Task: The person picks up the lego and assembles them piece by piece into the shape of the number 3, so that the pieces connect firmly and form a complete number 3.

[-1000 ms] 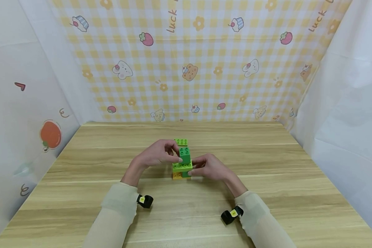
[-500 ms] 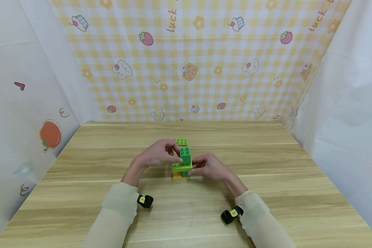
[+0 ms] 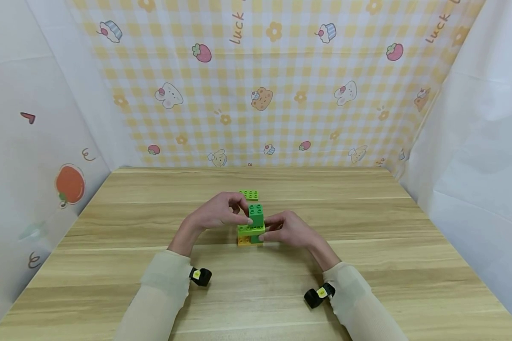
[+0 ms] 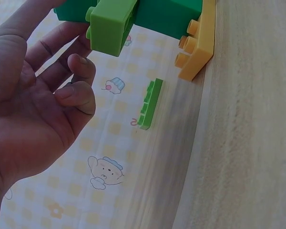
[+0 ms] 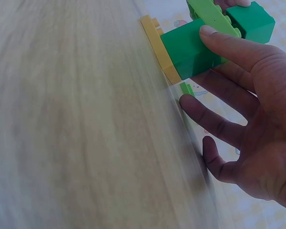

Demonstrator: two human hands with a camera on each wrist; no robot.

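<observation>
My left hand (image 3: 219,210) pinches a dark green toy building block (image 3: 256,219) with studs on top, just over the right part of a light green brick (image 3: 251,231). Whether the two are pressed together I cannot tell. Below the light green brick stands a second dark green block (image 5: 188,47), on an orange-yellow studded base (image 4: 198,47) that lies on the table. My right hand (image 3: 293,232) holds this stack from the right, its thumb on the lower dark green block. Its ring and little fingers are loosely bent in the right wrist view.
Behind the stack, a loose light green brick (image 3: 251,195) lies on the wooden table (image 3: 324,199). A yellow checked cloth (image 3: 239,118) hangs beyond the table's back edge, and white cloths hang at both sides.
The upper dark green block has shifted slightly right and toward me, with my left fingertips on it. My right hand and the stack have stayed in place.
</observation>
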